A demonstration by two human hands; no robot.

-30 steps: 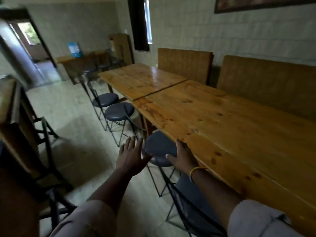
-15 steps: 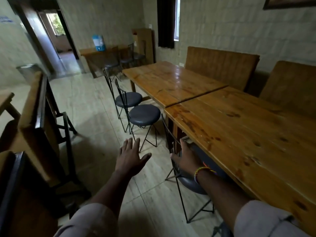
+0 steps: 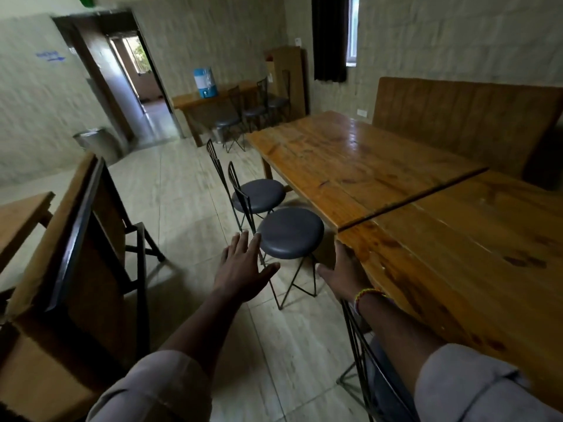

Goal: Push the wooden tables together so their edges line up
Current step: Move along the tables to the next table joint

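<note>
The person is wearing pale grey sleeves (image 3: 158, 388), both sitting pushed up toward the elbow and leaving the forearms bare. A beaded bracelet (image 3: 367, 295) in red, yellow and green is circling the right wrist, while the left hand (image 3: 243, 269) is wearing nothing.

Near table (image 3: 475, 263): being cropped by the right edge.
Right hand (image 3: 347, 274) fingertips: being hidden under the table's edge.
Wall sign (image 3: 50, 56): being blurred, unreadable.
Nearest chair (image 3: 368, 373): being cut off below.
</note>
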